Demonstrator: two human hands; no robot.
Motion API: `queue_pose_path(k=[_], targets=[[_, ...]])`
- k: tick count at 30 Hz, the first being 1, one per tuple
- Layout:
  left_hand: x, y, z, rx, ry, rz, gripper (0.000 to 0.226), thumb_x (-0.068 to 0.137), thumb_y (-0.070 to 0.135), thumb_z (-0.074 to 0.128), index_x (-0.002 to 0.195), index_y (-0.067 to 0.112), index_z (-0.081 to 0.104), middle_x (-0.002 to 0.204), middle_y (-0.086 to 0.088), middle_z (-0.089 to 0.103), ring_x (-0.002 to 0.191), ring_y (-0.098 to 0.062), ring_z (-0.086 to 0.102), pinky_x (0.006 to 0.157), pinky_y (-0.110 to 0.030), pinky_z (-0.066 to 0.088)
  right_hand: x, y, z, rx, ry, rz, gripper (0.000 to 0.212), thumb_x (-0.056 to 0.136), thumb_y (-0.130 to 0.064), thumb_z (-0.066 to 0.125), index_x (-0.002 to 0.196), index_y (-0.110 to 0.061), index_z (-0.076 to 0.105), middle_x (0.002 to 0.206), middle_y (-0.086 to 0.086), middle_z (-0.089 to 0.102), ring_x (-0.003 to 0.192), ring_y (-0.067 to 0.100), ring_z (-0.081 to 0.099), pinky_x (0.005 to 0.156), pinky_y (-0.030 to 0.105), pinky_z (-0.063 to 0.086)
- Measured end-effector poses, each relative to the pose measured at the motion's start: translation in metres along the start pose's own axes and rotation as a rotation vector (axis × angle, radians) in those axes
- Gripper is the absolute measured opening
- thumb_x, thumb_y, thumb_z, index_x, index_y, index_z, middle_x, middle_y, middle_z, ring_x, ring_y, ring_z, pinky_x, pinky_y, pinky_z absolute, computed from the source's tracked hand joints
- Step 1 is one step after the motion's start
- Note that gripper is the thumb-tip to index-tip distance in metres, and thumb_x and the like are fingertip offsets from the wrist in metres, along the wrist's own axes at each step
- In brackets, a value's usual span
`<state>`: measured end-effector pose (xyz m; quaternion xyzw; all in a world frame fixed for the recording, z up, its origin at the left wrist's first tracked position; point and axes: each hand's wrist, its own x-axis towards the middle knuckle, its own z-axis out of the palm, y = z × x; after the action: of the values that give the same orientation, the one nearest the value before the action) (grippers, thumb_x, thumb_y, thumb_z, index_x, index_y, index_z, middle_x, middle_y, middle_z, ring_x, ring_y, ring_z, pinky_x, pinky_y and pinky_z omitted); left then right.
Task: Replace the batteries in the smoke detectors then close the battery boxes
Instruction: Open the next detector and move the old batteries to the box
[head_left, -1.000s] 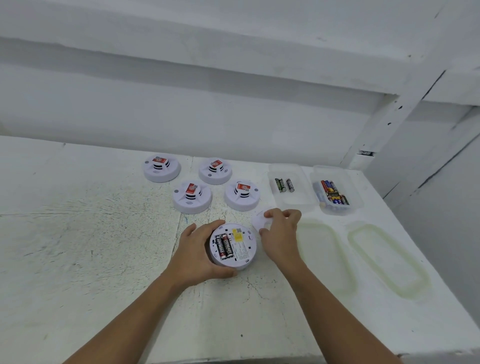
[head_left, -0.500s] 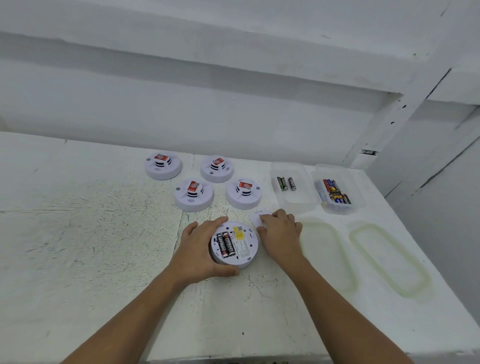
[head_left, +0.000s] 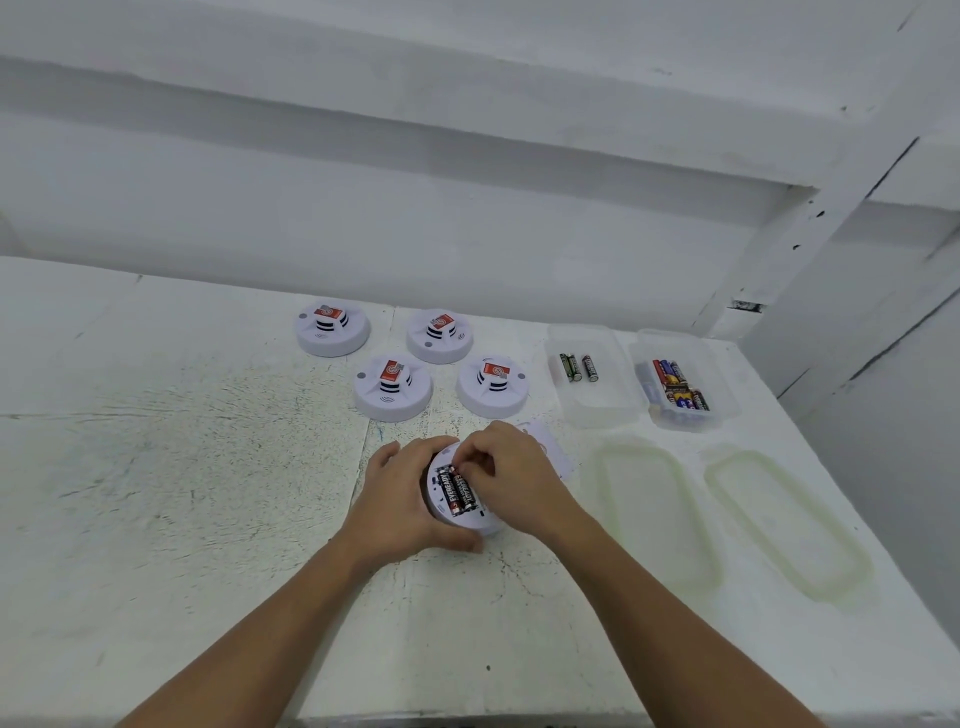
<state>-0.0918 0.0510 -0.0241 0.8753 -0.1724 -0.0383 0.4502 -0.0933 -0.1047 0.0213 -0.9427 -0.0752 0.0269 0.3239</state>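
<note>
**Head view: two grips on one upturned smoke detector (head_left: 439, 508)**

Near centre of the white surface (head_left: 208, 467): detector lying back-side up, battery bay uncovered, two black batteries (head_left: 458, 491) seated side by side inside.

Left-hand grip (head_left: 400, 499): clamped on the detector. Fingers wrapped round the far-left rim, thumb curled along the near edge, palm against the side of the housing.

Right-hand grip (head_left: 514, 473): fingers bent and bunched together, tips drawn in against the thumb and closed on the far end of the batteries in the bay. Impossible to tell from this angle whether one cell or both pinched.

Just behind the right hand: a flat white cover piece (head_left: 553, 441) lying on the surface, partly hidden by the knuckles.

Further back, well apart from the hands: four more detectors, face up, in two staggered rows, each with a red-and-white label on the raised centre, at far left (head_left: 332, 328), far right (head_left: 439, 335), near left (head_left: 392, 387) and near right (head_left: 492, 386).

To the right of these: two clear plastic boxes side by side, both without lids. Left box (head_left: 597, 415) holding three loose cells (head_left: 576, 367), two green-banded and one dark. Right box (head_left: 723, 397) holding a heap of mixed cells (head_left: 675, 387) in red, blue, yellow and black.

Nearer than the boxes: two translucent lids with pale rims, flat on the surface, left lid (head_left: 644, 504) beside the right forearm, right lid (head_left: 784, 525) close to the surface's right edge.
</note>
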Motion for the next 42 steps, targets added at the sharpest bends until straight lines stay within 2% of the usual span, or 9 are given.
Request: queue_pose_path(k=[6, 9, 12, 17, 26, 30, 36, 39, 42], targets=[[0.000, 0.003, -0.002, 0.000, -0.002, -0.002, 0.086, 0.029, 0.062, 0.082, 0.105, 0.057, 0.041, 0.109, 0.028, 0.057, 0.106, 0.016, 0.044, 0.112, -0.036, 0.019, 0.005, -0.006, -0.002, -0.116, -0.050, -0.040, 0.014, 0.092, -0.017, 0.052, 0.095, -0.015, 0.065, 0.088, -0.002, 0.051, 0.081, 0.010, 0.047, 0.062, 0.012, 0.031], [0.000, 0.002, -0.001, 0.009, -0.003, -0.002, 0.087, 0.029, 0.063, 0.083, 0.106, 0.056, 0.042, 0.108, 0.027, 0.058, 0.105, 0.014, 0.047, 0.112, -0.038, 0.021, 0.009, -0.011, -0.003, -0.151, -0.103, -0.048, 0.014, 0.091, -0.014, 0.049, 0.095, -0.012, 0.063, 0.091, 0.002, 0.059, 0.083, 0.012, 0.050, 0.063, 0.021, 0.033], [0.000, 0.001, -0.001, 0.007, -0.006, -0.010, 0.086, 0.030, 0.062, 0.084, 0.105, 0.054, 0.042, 0.105, 0.026, 0.059, 0.105, 0.014, 0.045, 0.112, -0.037, 0.021, 0.014, -0.014, -0.005, -0.162, -0.142, -0.038, 0.015, 0.092, -0.014, 0.046, 0.093, -0.011, 0.061, 0.088, 0.002, 0.060, 0.079, 0.014, 0.052, 0.056, 0.020, 0.032], [0.002, 0.000, 0.001, 0.035, 0.007, -0.005, 0.084, 0.031, 0.064, 0.083, 0.105, 0.050, 0.047, 0.101, 0.025, 0.062, 0.100, 0.010, 0.051, 0.111, -0.038, 0.022, 0.017, -0.016, -0.008, -0.173, -0.195, -0.044, 0.004, 0.087, -0.015, 0.050, 0.086, -0.015, 0.054, 0.084, 0.001, 0.057, 0.080, 0.017, 0.053, 0.057, 0.024, 0.035], [0.003, 0.000, 0.000, 0.049, 0.010, 0.007, 0.077, 0.031, 0.066, 0.081, 0.099, 0.052, 0.047, 0.098, 0.024, 0.062, 0.099, 0.010, 0.052, 0.110, -0.037, 0.023, 0.005, -0.012, -0.013, -0.044, -0.165, -0.126, 0.011, 0.082, -0.017, 0.056, 0.085, -0.015, 0.046, 0.073, 0.004, 0.058, 0.067, 0.019, 0.052, 0.059, 0.032, 0.042], [0.003, 0.001, -0.002, 0.016, 0.008, -0.018, 0.093, 0.031, 0.061, 0.086, 0.114, 0.047, 0.047, 0.105, 0.029, 0.056, 0.107, 0.017, 0.043, 0.111, -0.032, 0.019, 0.006, -0.004, -0.018, 0.176, -0.139, 0.050, 0.014, 0.083, -0.019, 0.063, 0.089, -0.022, 0.051, 0.072, -0.005, 0.062, 0.065, 0.008, 0.059, 0.061, 0.026, 0.048], [0.003, 0.000, -0.001, 0.028, 0.007, -0.050, 0.103, 0.032, 0.064, 0.086, 0.124, 0.040, 0.047, 0.110, 0.034, 0.049, 0.108, 0.028, 0.026, 0.108, -0.025, 0.016, 0.037, 0.006, -0.063, 0.981, -0.127, 0.460, 0.011, 0.089, 0.000, 0.058, 0.094, -0.005, 0.051, 0.075, 0.017, 0.063, 0.062, 0.027, 0.066, 0.061, 0.036, 0.059], [0.002, -0.001, -0.001, 0.017, 0.006, -0.050, 0.102, 0.033, 0.064, 0.086, 0.124, 0.040, 0.048, 0.112, 0.033, 0.051, 0.108, 0.027, 0.028, 0.111, -0.027, 0.015, 0.063, 0.023, -0.092, 1.070, 0.054, 0.502, 0.009, 0.090, 0.004, 0.055, 0.088, -0.004, 0.052, 0.075, 0.016, 0.057, 0.057, 0.025, 0.063, 0.054, 0.032, 0.058], [0.002, 0.000, -0.002, 0.016, 0.003, -0.051, 0.101, 0.033, 0.065, 0.085, 0.123, 0.041, 0.047, 0.112, 0.033, 0.051, 0.110, 0.026, 0.028, 0.112, -0.029, 0.015, 0.088, 0.043, -0.114, 0.894, 0.192, 0.505, 0.016, 0.087, 0.010, 0.053, 0.092, -0.005, 0.052, 0.076, 0.014, 0.054, 0.060, 0.024, 0.058, 0.052, 0.031, 0.059]])
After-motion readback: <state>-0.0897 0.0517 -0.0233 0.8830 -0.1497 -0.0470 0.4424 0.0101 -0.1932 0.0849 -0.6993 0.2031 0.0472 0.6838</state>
